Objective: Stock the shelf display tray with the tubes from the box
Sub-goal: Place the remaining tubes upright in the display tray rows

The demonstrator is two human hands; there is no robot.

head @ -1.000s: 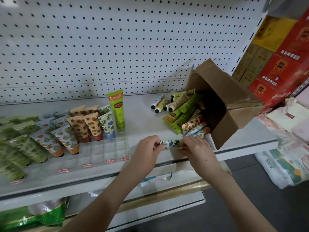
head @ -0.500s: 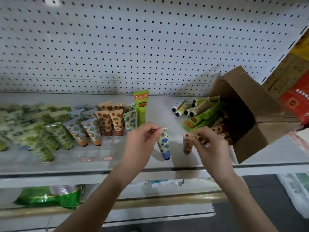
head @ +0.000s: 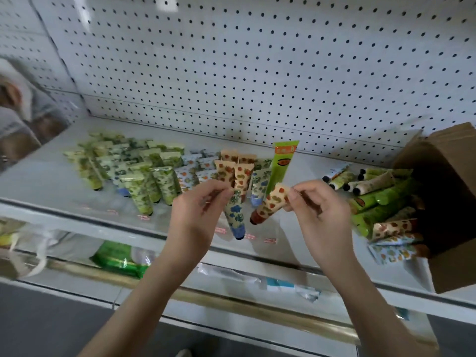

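My left hand (head: 198,212) pinches the crimped top of a blue-flowered tube (head: 235,217), which hangs cap down over the front of the clear display tray (head: 144,210). Just to its right, my right hand (head: 316,210) pinches an orange-flowered tube (head: 268,207) by its top, tilted cap down to the left. Both tubes hover above the tray's front right cells. Several tubes stand in rows in the tray. The brown cardboard box (head: 443,191) lies on its side at the right, spilling several tubes (head: 373,202) onto the shelf.
A tall green tube (head: 282,166) stands at the tray's back right. White pegboard (head: 257,73) backs the shelf. Below the shelf edge (head: 257,256) lie a green packet (head: 118,258) and plastic wrappers. Another person is partly visible at far left (head: 15,104).
Both hands held one tube near the box a second ago. Each now pinches its own tube, and they have moved left over the tray. The view has swung left.
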